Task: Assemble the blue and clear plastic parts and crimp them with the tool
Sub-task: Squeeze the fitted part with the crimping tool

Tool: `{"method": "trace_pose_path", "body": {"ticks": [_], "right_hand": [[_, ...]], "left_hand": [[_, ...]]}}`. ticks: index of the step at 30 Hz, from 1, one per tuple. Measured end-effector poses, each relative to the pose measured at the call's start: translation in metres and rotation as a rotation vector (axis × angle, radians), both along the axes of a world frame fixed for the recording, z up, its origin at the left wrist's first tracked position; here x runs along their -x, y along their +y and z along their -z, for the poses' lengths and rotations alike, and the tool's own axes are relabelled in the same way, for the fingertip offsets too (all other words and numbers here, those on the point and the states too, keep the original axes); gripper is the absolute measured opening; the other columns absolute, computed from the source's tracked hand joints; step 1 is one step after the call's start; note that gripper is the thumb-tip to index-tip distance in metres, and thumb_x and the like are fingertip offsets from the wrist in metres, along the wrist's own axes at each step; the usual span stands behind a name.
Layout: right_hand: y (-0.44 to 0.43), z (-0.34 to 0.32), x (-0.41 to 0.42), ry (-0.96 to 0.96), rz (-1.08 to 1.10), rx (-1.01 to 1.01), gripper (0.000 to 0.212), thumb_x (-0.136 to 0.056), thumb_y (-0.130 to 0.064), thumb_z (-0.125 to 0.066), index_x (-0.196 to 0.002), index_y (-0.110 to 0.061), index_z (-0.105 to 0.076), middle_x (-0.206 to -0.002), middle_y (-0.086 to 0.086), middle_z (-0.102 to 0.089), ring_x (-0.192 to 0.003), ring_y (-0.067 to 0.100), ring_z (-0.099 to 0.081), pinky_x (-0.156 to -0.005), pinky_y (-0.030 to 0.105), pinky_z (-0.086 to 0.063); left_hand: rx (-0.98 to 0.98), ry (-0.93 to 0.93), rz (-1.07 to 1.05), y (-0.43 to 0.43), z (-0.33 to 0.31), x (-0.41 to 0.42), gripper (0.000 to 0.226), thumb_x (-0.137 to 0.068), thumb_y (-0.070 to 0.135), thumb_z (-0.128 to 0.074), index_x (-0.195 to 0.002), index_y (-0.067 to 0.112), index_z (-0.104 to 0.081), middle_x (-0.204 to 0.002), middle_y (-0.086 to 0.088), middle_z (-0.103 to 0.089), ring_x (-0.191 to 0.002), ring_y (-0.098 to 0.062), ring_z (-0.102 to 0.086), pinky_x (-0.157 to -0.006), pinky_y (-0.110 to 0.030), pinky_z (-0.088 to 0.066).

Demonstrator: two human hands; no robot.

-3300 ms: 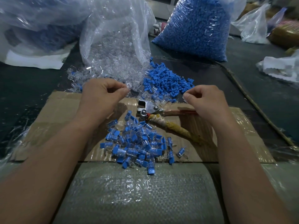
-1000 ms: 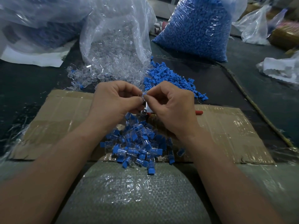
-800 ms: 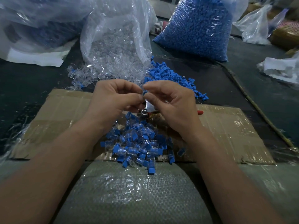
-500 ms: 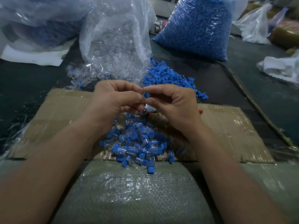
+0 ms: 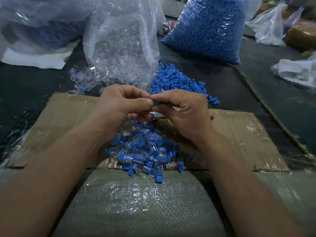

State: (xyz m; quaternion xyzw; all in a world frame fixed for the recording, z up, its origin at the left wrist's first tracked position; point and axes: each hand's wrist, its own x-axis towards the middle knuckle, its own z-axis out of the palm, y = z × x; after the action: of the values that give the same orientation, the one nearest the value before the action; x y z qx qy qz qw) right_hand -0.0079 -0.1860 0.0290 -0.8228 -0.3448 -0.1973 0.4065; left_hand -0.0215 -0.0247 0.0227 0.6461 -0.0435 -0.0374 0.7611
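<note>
Two bare hands met above a cardboard sheet [image 5: 239,134]. The left hand [image 5: 119,106] and right hand [image 5: 184,113], fingers curled, together pinched a small blue part [image 5: 155,102] at their fingertips. Nearer lay a heap of joined pieces [image 5: 145,151]. The crimp tool [image 5: 211,117] lay mostly hidden beneath the right hand. Farther off sat loose blue parts [image 5: 177,81] and a bag of clear parts [image 5: 123,45].

One left hand [image 5: 119,108], one right hand [image 5: 186,112], one pinched blue part [image 5: 155,102], one cardboard sheet [image 5: 239,134]
</note>
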Motion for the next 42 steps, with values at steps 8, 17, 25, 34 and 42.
{"method": "trace_pose_path", "body": {"ticks": [8,17,25,34,42], "right_hand": [[0.001,-0.001,0.0,-0.044,0.017,0.031,0.024,-0.072,-0.005,-0.072,-0.096,-0.001,-0.07,-0.088,0.01,-0.071,-0.08,0.017,-0.067,-0.075,0.028,-0.054],[-0.034,-0.012,-0.009,0.375,0.261,0.09,0.031,-0.072,-0.027,-0.074,-0.101,-0.019,-0.069,-0.082,-0.023,-0.061,-0.077,-0.007,-0.061,-0.075,0.009,-0.048],[-0.052,-0.016,-0.013,0.734,0.219,0.667,0.072,-0.058,-0.043,-0.08,-0.123,-0.033,-0.051,-0.098,-0.023,-0.044,-0.089,-0.002,-0.045,-0.07,0.017,-0.033],[-0.036,-0.015,-0.008,0.526,0.318,0.778,0.043,-0.066,-0.039,-0.074,-0.105,-0.027,-0.063,-0.09,-0.01,-0.051,-0.083,0.011,-0.048,-0.074,0.035,-0.046],[-0.03,-0.007,-0.01,0.367,0.434,0.73,0.012,-0.075,-0.016,-0.06,-0.081,-0.024,-0.053,-0.076,-0.008,-0.049,-0.073,0.014,-0.046,-0.058,0.029,-0.035]], "left_hand": [[-0.009,-0.037,0.001,0.0,0.001,0.0,0.01,-0.057,0.011,-0.067,-0.067,0.01,-0.065,-0.057,-0.005,-0.067,-0.049,-0.012,-0.064,-0.046,-0.015,-0.049],[0.013,-0.032,-0.042,0.003,0.002,-0.002,0.015,-0.06,0.012,-0.066,-0.072,0.005,-0.061,-0.057,-0.004,-0.067,-0.052,-0.011,-0.064,-0.048,-0.016,-0.05],[0.048,-0.026,-0.079,0.006,0.002,-0.006,0.015,-0.059,0.013,-0.065,-0.072,0.007,-0.061,-0.057,-0.003,-0.067,-0.052,-0.011,-0.064,-0.048,-0.016,-0.05],[0.037,-0.015,-0.079,0.004,0.002,-0.005,0.014,-0.062,0.011,-0.061,-0.075,0.006,-0.058,-0.06,-0.002,-0.067,-0.057,-0.012,-0.066,-0.052,-0.016,-0.052],[0.053,-0.035,-0.093,0.005,0.004,-0.006,0.01,-0.067,0.007,-0.06,-0.076,0.005,-0.058,-0.059,-0.002,-0.067,-0.059,-0.011,-0.066,-0.052,-0.015,-0.051]]}}
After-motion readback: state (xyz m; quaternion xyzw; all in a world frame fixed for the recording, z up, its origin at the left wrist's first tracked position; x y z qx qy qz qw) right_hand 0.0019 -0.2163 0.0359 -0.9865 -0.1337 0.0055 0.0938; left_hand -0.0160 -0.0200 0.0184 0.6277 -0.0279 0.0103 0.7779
